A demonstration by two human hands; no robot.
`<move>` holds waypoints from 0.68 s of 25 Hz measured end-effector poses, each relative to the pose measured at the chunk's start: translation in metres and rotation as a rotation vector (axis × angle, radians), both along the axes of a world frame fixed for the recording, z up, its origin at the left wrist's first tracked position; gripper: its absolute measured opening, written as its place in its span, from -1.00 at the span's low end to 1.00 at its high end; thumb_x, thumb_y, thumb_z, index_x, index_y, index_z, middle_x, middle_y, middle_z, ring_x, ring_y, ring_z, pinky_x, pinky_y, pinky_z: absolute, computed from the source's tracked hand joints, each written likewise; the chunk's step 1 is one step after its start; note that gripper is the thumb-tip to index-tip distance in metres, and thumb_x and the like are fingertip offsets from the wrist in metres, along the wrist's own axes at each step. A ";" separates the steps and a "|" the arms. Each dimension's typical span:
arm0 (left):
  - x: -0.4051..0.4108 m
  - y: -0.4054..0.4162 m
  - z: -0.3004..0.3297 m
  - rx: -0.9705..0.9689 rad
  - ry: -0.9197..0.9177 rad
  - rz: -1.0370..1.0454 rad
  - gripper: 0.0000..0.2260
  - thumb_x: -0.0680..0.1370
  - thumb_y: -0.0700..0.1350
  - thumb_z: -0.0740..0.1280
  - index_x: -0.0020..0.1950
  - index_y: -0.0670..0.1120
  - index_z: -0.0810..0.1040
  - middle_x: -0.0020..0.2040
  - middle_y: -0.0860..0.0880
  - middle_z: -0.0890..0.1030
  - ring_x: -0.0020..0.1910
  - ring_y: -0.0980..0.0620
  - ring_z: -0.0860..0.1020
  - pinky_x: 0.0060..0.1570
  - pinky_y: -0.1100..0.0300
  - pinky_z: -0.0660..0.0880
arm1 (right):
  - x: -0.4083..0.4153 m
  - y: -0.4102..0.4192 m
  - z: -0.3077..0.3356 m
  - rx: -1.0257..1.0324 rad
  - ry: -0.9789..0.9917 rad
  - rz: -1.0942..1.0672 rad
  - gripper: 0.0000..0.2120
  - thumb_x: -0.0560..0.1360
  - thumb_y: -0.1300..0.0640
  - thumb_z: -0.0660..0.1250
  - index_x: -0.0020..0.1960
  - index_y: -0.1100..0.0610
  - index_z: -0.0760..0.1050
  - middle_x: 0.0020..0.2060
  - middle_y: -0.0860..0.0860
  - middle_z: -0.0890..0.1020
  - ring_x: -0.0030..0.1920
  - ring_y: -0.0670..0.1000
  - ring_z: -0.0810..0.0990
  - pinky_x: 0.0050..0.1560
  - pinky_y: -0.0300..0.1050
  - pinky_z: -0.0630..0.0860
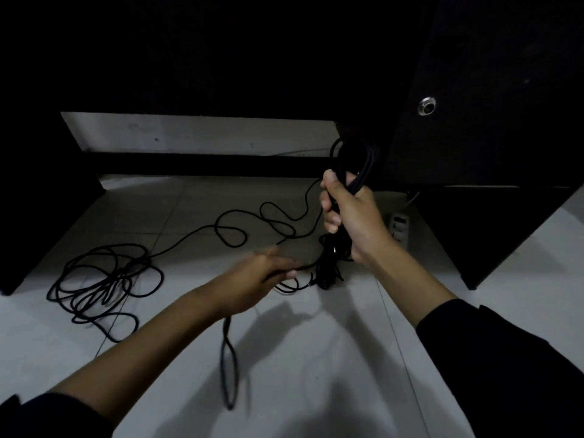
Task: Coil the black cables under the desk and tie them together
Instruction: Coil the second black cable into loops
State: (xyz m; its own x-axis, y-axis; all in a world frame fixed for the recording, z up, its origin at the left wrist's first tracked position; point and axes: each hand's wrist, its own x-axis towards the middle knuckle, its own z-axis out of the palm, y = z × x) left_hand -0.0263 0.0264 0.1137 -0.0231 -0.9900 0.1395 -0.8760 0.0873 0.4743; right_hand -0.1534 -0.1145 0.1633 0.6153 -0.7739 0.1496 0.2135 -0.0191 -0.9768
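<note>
My right hand [350,216] grips a coiled bundle of black cable [354,159] held upright, its loops sticking out above my fist and more hanging below it at the floor. My left hand [262,276], blurred, holds a strand of the cable just left of the bundle's lower end; a loop [229,368] dangles under my wrist. A loose tangle of black cable [104,279] lies on the white tiled floor at the left, and a single strand [234,229] winds from it across the tiles toward my right hand.
A dark desk panel [474,137] with a metal fitting [427,105] stands at the right. A white power strip [399,224] lies on the floor behind my right hand. A dark desk leg [38,216] stands at the left, a pale wall strip [196,134] behind.
</note>
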 end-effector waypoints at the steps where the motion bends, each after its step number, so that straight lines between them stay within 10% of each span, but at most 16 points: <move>1: 0.002 0.001 0.007 -0.066 -0.038 -0.035 -0.67 0.63 0.07 0.12 0.30 0.05 0.54 -0.12 0.05 0.44 -0.16 0.21 0.42 -0.21 0.38 0.31 | 0.000 0.000 -0.001 -0.010 0.029 0.002 -0.79 0.62 0.01 0.22 -0.11 0.12 0.42 -0.41 -0.03 0.45 -0.53 -0.12 0.27 -0.54 -0.26 0.25; 5: 0.001 -0.004 0.031 -0.241 -0.173 -0.123 -0.70 0.57 0.12 0.17 -0.06 -0.05 0.58 -0.19 0.10 0.37 -0.27 0.17 0.41 -0.30 0.27 0.34 | 0.002 0.003 -0.006 -0.015 0.111 0.025 -0.78 0.62 0.02 0.23 -0.13 0.12 0.43 -0.43 -0.03 0.46 -0.54 -0.11 0.28 -0.54 -0.24 0.25; 9: -0.021 -0.007 0.054 -0.211 0.150 -0.100 -0.77 0.47 -0.17 0.46 -0.08 -0.16 0.40 -0.26 0.13 0.48 -0.25 0.37 0.49 -0.28 0.50 0.35 | 0.003 0.014 -0.010 0.028 0.138 0.080 -0.77 0.61 0.04 0.24 -0.20 0.08 0.45 -0.49 -0.05 0.46 -0.48 -0.05 0.37 -0.46 -0.18 0.30; 13: -0.030 -0.014 0.057 -0.177 0.340 0.049 -0.55 0.35 -0.09 0.56 -0.02 -0.05 0.30 -0.25 -0.01 0.61 -0.25 0.08 0.61 -0.23 0.01 0.55 | 0.003 0.027 -0.010 0.079 0.194 0.122 -0.71 0.59 0.26 0.17 -0.29 0.10 0.37 -0.59 -0.11 0.45 -0.51 -0.15 0.48 -0.48 -0.29 0.38; 17: -0.031 -0.018 0.058 -0.228 0.090 0.143 -0.38 0.26 0.07 0.59 0.03 -0.01 0.20 -0.27 0.01 0.54 -0.36 0.03 0.55 -0.33 -0.03 0.51 | 0.003 0.033 -0.016 0.091 0.236 0.191 -0.71 0.58 0.32 0.11 -0.26 0.11 0.41 -0.56 -0.10 0.47 -0.47 -0.10 0.46 -0.47 -0.25 0.39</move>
